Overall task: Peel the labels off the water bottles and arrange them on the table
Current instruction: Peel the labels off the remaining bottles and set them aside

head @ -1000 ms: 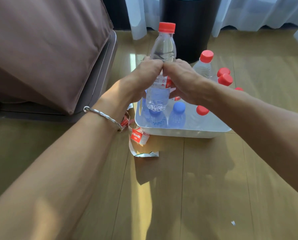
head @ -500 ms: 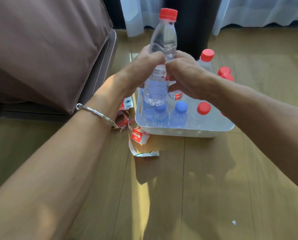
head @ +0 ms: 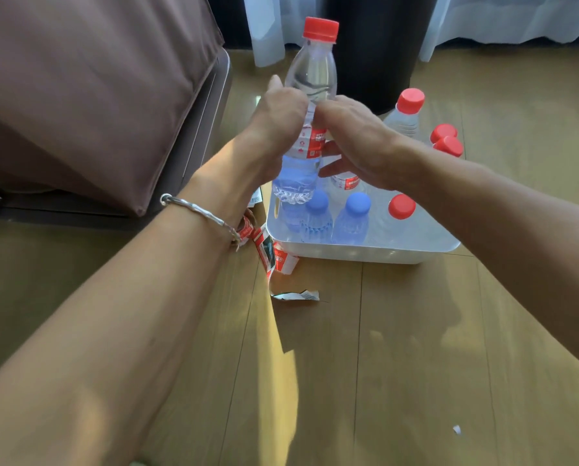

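— Open room for moving?
— Bare wooden plank surface (head: 382,364) from four round to seven o'clock, with a sunlit stripe down the middle and only a tiny white scrap (head: 456,429) at five. Closed in at ten o'clock by a brown cushion (head: 96,95) on a dark frame. Closed in at twelve by a black cylinder (head: 375,45) and white curtains (head: 268,28).

— And the hands?
— Both raised at twelve o'clock, arms reaching in from eight and three. Left hand (head: 274,129), silver bracelet (head: 200,210) at the wrist, curled round the middle of an upright water bottle (head: 311,75) with a red cap, lifted above the tub. Right hand (head: 355,136) close against the other side, fingertips pinching the top edge of the red-and-white label (head: 311,142), thumb stretched out below. Label wrapped round the bottle, not yet off.

— Containers?
— One white plastic tub (head: 365,253) at two o'clock, directly beneath the hands. Along its near wall, two blue-capped bottles (head: 316,200) side by side, then a red-capped bottle (head: 402,206) to their right. Behind them a labelled bottle (head: 347,183), mostly hidden by the right hand. Further back at one o'clock, a taller red-capped bottle (head: 411,100) and two more red caps (head: 444,132); cannot tell whether inside the tub or beyond its far wall.

— Anything beside the tub?
— Peeled labels (head: 274,253) heaped against its near left corner, and a torn strip (head: 296,295) just below them.
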`<state>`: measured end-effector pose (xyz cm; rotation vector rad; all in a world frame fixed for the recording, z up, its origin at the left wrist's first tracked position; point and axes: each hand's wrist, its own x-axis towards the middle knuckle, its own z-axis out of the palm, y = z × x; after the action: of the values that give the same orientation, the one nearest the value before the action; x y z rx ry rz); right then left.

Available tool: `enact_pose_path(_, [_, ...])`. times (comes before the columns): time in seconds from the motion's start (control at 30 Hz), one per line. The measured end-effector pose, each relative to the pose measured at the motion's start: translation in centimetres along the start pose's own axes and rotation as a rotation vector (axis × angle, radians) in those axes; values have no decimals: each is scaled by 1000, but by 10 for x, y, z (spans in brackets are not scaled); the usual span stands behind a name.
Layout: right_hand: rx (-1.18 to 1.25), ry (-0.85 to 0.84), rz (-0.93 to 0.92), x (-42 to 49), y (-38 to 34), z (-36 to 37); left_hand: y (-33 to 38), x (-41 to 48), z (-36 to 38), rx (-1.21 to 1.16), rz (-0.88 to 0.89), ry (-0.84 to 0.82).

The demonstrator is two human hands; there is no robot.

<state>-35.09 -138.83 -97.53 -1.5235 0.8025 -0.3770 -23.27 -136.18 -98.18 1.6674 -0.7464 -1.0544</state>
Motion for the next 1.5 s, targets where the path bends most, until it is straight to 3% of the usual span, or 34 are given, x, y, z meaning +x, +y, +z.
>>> enact_pose_path(0.33, [19, 147, -32, 12, 0, -16, -2, 0, 14, -3, 100, 107])
enact_pose_path(0.47, [11, 94, -58, 9, -6, -21, 10, -8, 15, -32, 100, 12])
enact_pose_path(0.7, [94, 72, -115, 5, 5, -9, 26, -9, -8, 64, 273, -221])
enact_pose_path(0.87, [151, -8, -75, 8, -1, -9, 18, -7, -10, 57, 281, -87])
enact_pose_path(1.13, [212, -39, -53, 6, 9, -3, 7, -9, 1, -105, 204, -46])
enact_pose_path(1.27, [225, 14, -93, 10, 11, -3, 6, -11, 6, -106, 194, -19])
enact_pose_path(1.4, [268, 202, -101, 12, 22, 0, 7, -12, 11, -128, 200, -18])
enact_pose_path(1.5, [273, 134, -101, 9, 20, -3, 8, -11, 5, -206, 170, -48])
